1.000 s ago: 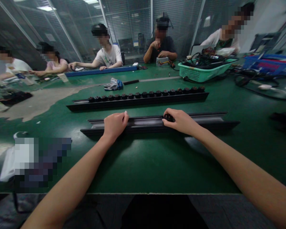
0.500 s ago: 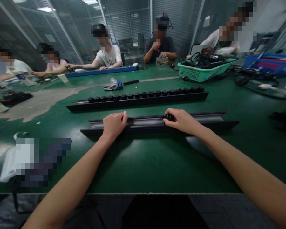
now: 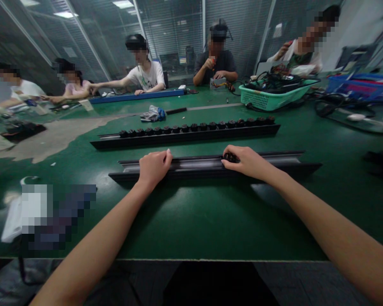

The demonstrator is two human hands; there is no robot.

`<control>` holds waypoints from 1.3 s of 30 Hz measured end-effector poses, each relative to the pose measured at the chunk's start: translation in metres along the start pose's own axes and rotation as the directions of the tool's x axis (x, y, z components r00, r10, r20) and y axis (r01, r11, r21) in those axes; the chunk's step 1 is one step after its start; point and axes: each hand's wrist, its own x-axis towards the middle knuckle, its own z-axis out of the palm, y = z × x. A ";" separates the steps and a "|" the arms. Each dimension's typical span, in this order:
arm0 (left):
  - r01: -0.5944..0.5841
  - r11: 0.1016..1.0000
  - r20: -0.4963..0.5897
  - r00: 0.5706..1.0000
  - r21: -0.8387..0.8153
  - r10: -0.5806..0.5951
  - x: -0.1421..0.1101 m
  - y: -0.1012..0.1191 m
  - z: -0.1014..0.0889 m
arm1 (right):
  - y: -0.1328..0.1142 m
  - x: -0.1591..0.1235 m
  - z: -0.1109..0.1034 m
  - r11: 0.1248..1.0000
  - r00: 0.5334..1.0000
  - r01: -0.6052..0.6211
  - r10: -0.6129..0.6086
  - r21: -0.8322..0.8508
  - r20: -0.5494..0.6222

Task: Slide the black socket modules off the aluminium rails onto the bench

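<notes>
A long black metal channel point(image 3: 198, 163) lies crosswise before me, its trough facing up. Toward its left end, my left hand point(image 3: 155, 167) is closed over the channel with the fingers curled around it. My right hand point(image 3: 244, 159) pinches a small round black part point(image 3: 230, 157) between thumb and fingers, at the trough right of the channel's middle. Whether the part touches the trough floor I cannot tell. Beyond lies a second black channel point(image 3: 185, 138), topped by a row of several similar round black parts point(image 3: 194, 127).
A glove point(image 3: 153, 114) lies behind the far channel. Farther right stand a green basket point(image 3: 264, 98) of cables and a blue basket point(image 3: 364, 87). A white object point(image 3: 11, 221) sits at the near left. Several people work across the green table point(image 3: 191, 225).
My right hand has shifted slightly right along the channel with the round black part, which shows a slightly different face. My left hand keeps its place on the channel.
</notes>
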 end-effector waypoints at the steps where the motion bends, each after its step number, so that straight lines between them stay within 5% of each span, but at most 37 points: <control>1: 0.002 1.000 0.004 1.000 0.003 -0.002 0.000 0.000 0.000 | 0.000 0.000 0.000 1.000 1.000 0.001 -0.001 0.001 0.003; 39: -0.004 1.000 -0.017 1.000 0.020 0.005 0.000 -0.001 0.001 | -0.001 -0.004 -0.005 0.986 0.997 -0.074 0.074 -0.147 -0.003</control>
